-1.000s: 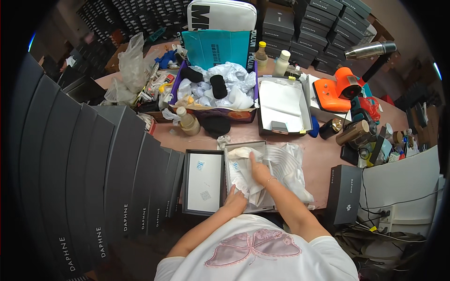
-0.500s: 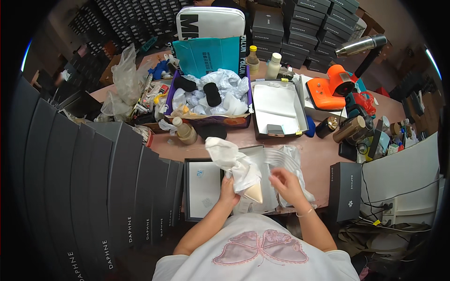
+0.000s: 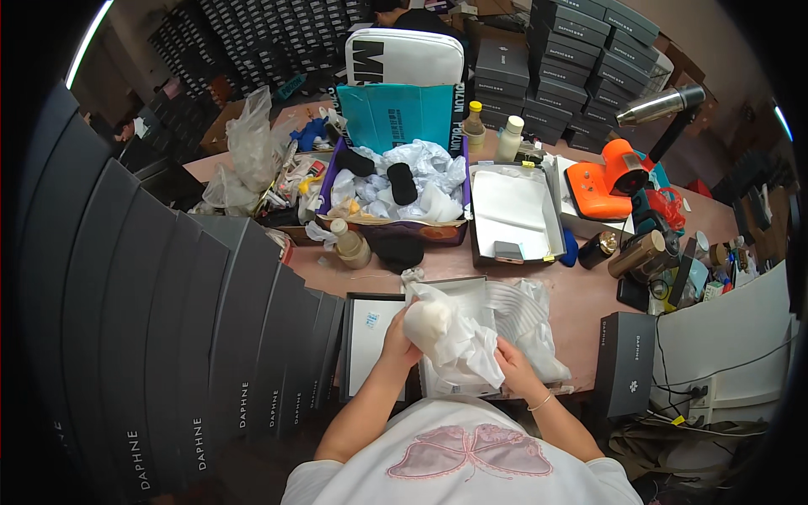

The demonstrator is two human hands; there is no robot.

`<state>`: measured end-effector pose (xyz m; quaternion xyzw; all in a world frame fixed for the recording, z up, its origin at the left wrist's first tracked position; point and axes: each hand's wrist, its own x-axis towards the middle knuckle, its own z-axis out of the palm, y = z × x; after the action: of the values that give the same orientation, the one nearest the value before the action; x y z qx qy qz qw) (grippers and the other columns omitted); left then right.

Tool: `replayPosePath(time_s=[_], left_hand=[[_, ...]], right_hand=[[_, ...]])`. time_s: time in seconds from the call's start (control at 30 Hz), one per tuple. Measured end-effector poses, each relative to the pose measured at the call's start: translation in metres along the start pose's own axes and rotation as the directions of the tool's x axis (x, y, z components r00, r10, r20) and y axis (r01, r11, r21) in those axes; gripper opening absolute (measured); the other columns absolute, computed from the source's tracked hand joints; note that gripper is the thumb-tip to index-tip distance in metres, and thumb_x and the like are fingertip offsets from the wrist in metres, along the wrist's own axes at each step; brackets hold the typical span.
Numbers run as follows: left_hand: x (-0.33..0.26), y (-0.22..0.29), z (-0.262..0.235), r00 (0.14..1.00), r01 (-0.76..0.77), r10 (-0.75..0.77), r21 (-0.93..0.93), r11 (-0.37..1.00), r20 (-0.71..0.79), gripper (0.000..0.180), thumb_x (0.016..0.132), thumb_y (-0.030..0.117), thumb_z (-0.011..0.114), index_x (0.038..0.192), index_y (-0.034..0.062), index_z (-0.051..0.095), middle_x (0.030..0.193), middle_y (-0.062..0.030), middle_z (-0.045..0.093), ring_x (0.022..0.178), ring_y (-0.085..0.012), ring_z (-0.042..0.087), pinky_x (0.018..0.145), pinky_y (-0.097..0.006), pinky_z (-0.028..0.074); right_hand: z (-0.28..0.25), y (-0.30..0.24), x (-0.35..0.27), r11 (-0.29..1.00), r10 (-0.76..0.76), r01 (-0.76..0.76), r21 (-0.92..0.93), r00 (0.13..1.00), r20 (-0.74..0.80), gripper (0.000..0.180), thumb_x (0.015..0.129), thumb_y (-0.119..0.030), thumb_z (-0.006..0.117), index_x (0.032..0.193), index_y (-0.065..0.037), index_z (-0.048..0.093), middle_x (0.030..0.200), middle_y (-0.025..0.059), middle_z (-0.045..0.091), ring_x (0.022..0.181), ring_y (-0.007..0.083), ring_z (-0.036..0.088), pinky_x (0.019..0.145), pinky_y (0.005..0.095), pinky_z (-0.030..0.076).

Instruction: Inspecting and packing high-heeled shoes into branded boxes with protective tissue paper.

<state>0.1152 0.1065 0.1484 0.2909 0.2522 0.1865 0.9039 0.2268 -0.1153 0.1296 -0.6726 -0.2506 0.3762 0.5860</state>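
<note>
A cream shoe (image 3: 432, 319), loosely wrapped in white tissue paper (image 3: 467, 349), is between my two hands above the table's near side. My left hand (image 3: 399, 340) grips its left side, the fingers partly hidden behind the paper. My right hand (image 3: 515, 368) is closed on the tissue's right edge. Below lies an open grey shoebox (image 3: 478, 290), mostly covered by the bundle. Right of the bundle rests a white wrapped packet (image 3: 530, 324) with a striped, sheer surface. A box part with a pale inside (image 3: 367, 349) lies left of it.
Dark shoeboxes (image 3: 244, 337) stack high on the left; another box (image 3: 624, 353) stands right. Behind are a purple-edged carton (image 3: 396, 229) of crumpled paper, a paper-lined tray (image 3: 509, 198), a glue bottle (image 3: 350, 246) and an orange device (image 3: 602, 189). Another person (image 3: 425, 21) is at the far back.
The shoe has turned, so its pointed toe no longer shows and tissue covers more of it. My right hand has moved down onto the paper. The view has shifted slightly.
</note>
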Motion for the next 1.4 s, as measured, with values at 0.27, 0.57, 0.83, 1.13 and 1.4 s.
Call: replayPosePath(time_s=[0.27,0.57,0.83,1.13,1.4], left_hand=[[-0.061,0.117,0.034,0.534,-0.705,0.845,0.561,0.433,0.018,0.027,0.1,0.026,0.04,0.091,0.0036,0.053,0.083,-0.0074,0.056,0.073,-0.0164,0.056,0.063,-0.031,0.046],[-0.024,0.035,-0.101,0.866,-0.301,0.14,0.725,-0.619,0.479,0.051,0.085,0.04,0.067,0.11,-0.0033,0.058,0.107,-0.0206,0.06,0.093,-0.0335,0.062,0.085,-0.034,0.05],[-0.03,-0.038,-0.04,0.716,0.642,-0.555,-0.084,0.762,0.424,0.065,0.097,0.056,0.032,0.131,0.0025,0.045,0.116,-0.0158,0.059,0.089,-0.0252,0.064,0.078,-0.037,0.055],[-0.077,-0.054,-0.018,0.903,0.426,-0.428,-0.155,0.891,0.024,0.068,0.095,0.063,0.021,0.113,0.0059,0.053,0.085,-0.0093,0.06,0.08,-0.0211,0.062,0.073,-0.035,0.054],[-0.091,-0.045,-0.001,0.93,0.321,-0.329,-0.079,0.944,-0.163,0.066,0.093,0.065,0.031,0.114,0.0055,0.05,0.09,-0.0103,0.058,0.082,-0.0206,0.059,0.079,-0.037,0.052]], right_hand=[[-0.018,-0.045,0.014,0.794,-0.022,-0.038,-0.607,0.996,-0.091,0.047,0.085,-0.037,0.062,0.116,-0.002,0.057,0.094,0.0228,0.066,0.086,0.0389,0.065,0.074,0.0419,0.051],[-0.06,-0.094,0.033,0.474,0.069,0.238,-0.848,0.95,0.305,0.055,0.076,-0.053,0.061,0.097,-0.002,0.063,0.079,0.0214,0.066,0.074,0.0367,0.065,0.069,0.0445,0.051],[0.001,-0.09,0.066,0.212,-0.537,0.656,-0.724,0.697,0.475,0.035,0.074,-0.036,0.07,0.098,-0.011,0.064,0.091,0.0035,0.061,0.086,0.0233,0.057,0.077,0.0351,0.039],[0.073,0.0,0.03,0.321,-0.516,0.484,-0.814,0.81,0.278,0.028,0.072,-0.016,0.067,0.099,-0.013,0.061,0.087,0.0007,0.056,0.083,0.0196,0.053,0.071,0.0343,0.039],[0.086,-0.012,0.03,0.442,-0.588,0.475,-0.761,0.794,0.154,0.032,0.071,-0.014,0.071,0.101,-0.011,0.06,0.092,0.0035,0.058,0.086,0.025,0.054,0.072,0.0381,0.041]])
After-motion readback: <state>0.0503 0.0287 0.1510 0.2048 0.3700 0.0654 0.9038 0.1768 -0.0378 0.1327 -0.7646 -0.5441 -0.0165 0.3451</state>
